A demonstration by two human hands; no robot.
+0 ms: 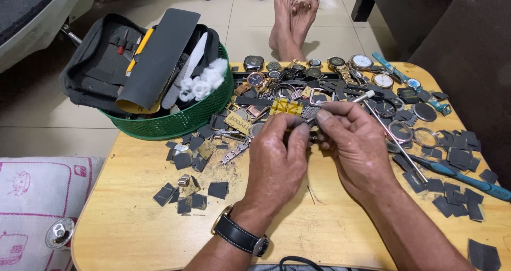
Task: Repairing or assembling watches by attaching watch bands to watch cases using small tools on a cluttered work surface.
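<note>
illumination is even, soft and moderately bright, apparently from overhead. the pale yellow wooden tabletop (138,218) at lower centre shows only faint, diffuse shadows beneath the left hand (277,164) and right hand (356,148). mild glare appears on the glossy beige floor tiles (64,116) at left. the dark brown upholstered surface (468,47) at upper right is underexposed, with little detail. focus is sharp at centre. wide-angle distortion bends straight lines towards the frame edges. slight softness affects the small parts pinched between the fingertips.

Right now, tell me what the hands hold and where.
Both hands, left and right, pinch a small metal watch part between fingertips; its exact kind cannot be told.
</note>
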